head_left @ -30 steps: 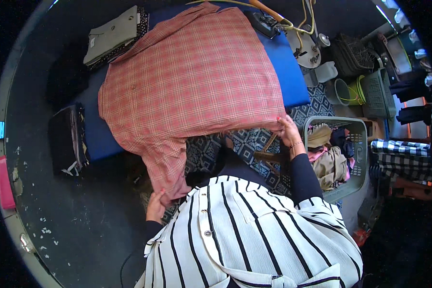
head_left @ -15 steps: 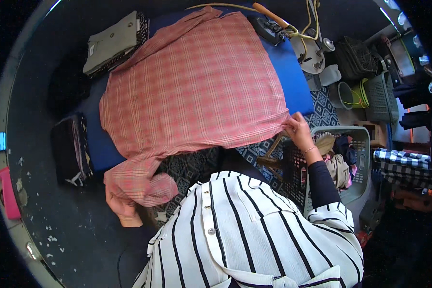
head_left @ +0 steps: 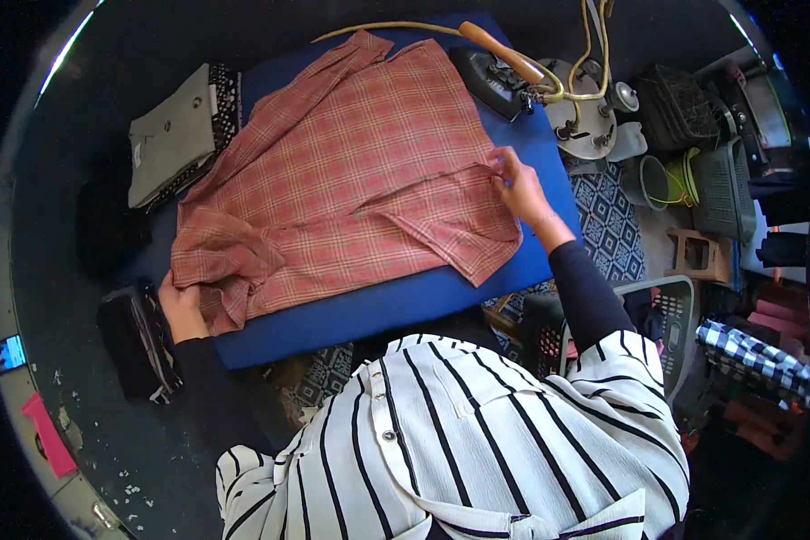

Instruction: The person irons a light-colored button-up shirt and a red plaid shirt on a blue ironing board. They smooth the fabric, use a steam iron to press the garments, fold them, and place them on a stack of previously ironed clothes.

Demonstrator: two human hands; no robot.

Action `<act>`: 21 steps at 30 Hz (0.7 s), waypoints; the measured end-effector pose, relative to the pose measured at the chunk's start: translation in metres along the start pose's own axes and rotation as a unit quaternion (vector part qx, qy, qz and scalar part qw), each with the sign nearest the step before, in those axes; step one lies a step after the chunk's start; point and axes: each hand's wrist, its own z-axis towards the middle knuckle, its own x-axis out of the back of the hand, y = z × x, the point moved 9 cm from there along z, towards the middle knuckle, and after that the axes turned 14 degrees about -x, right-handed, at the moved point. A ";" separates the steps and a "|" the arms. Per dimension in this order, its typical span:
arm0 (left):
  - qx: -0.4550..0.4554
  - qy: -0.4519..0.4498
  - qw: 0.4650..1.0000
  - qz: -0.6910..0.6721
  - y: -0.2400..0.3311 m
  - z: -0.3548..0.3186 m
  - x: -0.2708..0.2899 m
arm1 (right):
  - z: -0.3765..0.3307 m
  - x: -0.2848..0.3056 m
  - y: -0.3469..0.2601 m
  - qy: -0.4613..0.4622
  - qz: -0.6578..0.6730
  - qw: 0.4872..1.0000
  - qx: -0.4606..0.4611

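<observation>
Spread flat across the blue ironing pad [head_left: 396, 301]: a red plaid shirt [head_left: 351, 198], its folded sleeve edge pinched between the fingers of the right hand [head_left: 517, 184], its bunched lower-left corner gripped by the left hand [head_left: 182, 308]. Left fingertips tucked under the cloth, so hard to make out; 1 iron [head_left: 495, 79] beyond the shirt, partly hidden by its cord.

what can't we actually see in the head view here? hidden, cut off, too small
- Left hand fingertips: tucked under the plaid shirt edge.
- Front of the blue pad: hidden by the person's striped top.
- Grey basket contents: blocked by right arm and shoulder.
- Clutter at right rim: dark, bent by fisheye.
</observation>
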 end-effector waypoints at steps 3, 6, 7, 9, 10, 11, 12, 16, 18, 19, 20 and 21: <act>0.016 0.049 0.981 -0.185 -0.037 -0.009 0.011 | -0.043 0.006 -0.061 0.071 -0.227 0.963 0.127; 0.008 0.034 0.977 -0.209 -0.031 -0.003 0.008 | -0.116 -0.032 -0.070 -0.126 -0.257 0.934 0.215; 0.019 0.039 0.978 -0.204 -0.026 0.000 0.007 | -0.130 -0.042 -0.059 -0.166 -0.260 0.927 0.215; 0.060 0.069 0.974 -0.207 -0.021 0.004 0.003 | -0.131 -0.043 -0.040 -0.160 -0.250 0.935 0.193; 0.070 0.077 0.969 -0.223 -0.023 0.005 0.005 | -0.131 -0.039 -0.038 -0.157 -0.242 0.940 0.180; 0.081 0.090 0.963 -0.239 -0.025 0.003 0.007 | -0.128 -0.035 -0.036 -0.173 -0.218 0.945 0.169; 0.075 0.088 0.957 -0.266 -0.034 0.000 0.015 | -0.119 -0.028 -0.035 -0.189 -0.194 0.950 0.158; 0.063 0.062 0.970 -0.225 -0.035 0.014 0.026 | -0.038 0.008 -0.017 -0.100 -0.013 0.995 0.007; 0.024 0.044 0.987 -0.153 -0.007 0.018 0.022 | -0.007 0.016 -0.031 0.031 -0.153 0.980 0.122; -0.007 0.045 0.993 -0.110 0.014 0.018 0.016 | 0.000 0.009 -0.034 0.030 -0.179 0.972 0.148; -0.039 0.048 0.996 -0.065 0.034 0.018 0.012 | 0.005 0.003 -0.038 0.028 -0.202 0.963 0.175; -0.030 0.064 0.993 -0.092 0.040 0.015 0.008 | 0.005 -0.004 -0.043 0.025 -0.225 0.953 0.203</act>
